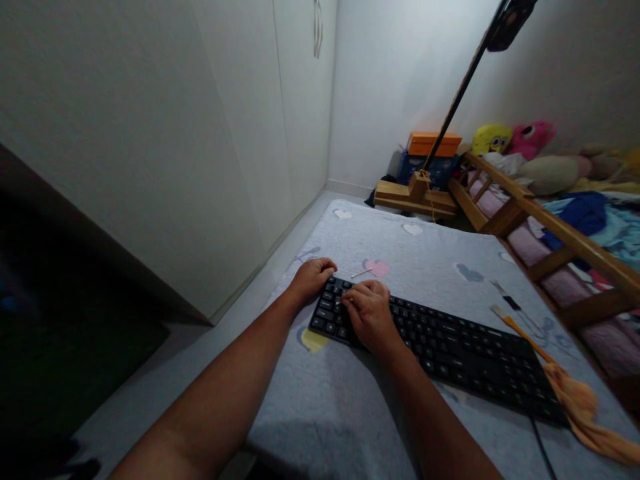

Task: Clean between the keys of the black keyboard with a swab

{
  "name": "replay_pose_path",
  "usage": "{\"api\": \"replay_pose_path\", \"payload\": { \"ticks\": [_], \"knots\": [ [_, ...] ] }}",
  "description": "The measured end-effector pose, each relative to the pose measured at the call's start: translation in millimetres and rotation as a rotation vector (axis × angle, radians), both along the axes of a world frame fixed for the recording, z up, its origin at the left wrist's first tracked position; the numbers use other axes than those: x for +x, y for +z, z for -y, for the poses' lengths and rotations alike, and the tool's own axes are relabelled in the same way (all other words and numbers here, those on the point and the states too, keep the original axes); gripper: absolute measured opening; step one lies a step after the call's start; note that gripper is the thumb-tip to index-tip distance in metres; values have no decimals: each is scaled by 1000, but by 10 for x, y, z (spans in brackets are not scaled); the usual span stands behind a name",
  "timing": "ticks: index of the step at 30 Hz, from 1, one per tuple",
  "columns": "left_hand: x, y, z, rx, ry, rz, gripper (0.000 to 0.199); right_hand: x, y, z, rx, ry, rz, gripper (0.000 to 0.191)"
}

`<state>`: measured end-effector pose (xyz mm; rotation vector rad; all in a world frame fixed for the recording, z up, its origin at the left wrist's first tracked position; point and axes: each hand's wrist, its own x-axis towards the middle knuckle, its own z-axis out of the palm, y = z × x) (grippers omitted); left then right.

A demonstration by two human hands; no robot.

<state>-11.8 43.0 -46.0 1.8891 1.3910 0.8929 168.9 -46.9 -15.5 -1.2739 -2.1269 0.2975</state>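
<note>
A black keyboard point(450, 340) lies at a slant on a pale, heart-patterned cloth. My left hand point(313, 277) is closed at its far left corner, thumb and fingers against the edge. Over the left-hand keys, my right hand point(369, 310) pinches a thin cotton swab, whose white tip point(339, 303) touches or nearly touches the keys. Most of that swab is hidden by my fingers. Another cotton swab point(361, 273) rests on the cloth just beyond the keyboard.
Right of the keyboard lie an orange-handled brush point(520, 331), a slim tool with a black middle point(511, 303) and an orange cloth point(575, 397). A cable point(541, 447) runs toward me. A wooden bed rail point(565, 230) borders the right; a pale cabinet point(240, 133) stands left.
</note>
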Motion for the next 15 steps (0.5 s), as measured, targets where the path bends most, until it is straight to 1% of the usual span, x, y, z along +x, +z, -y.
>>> {"api": "replay_pose_path", "payload": {
  "ticks": [7,15],
  "knots": [
    [1,-4,0,1,-1,2,25,74,28,22,-16,-16,36,13],
    [3,-11,-1,1,-2,1,25,93,5,124,47,-11,52,13]
  ]
}}
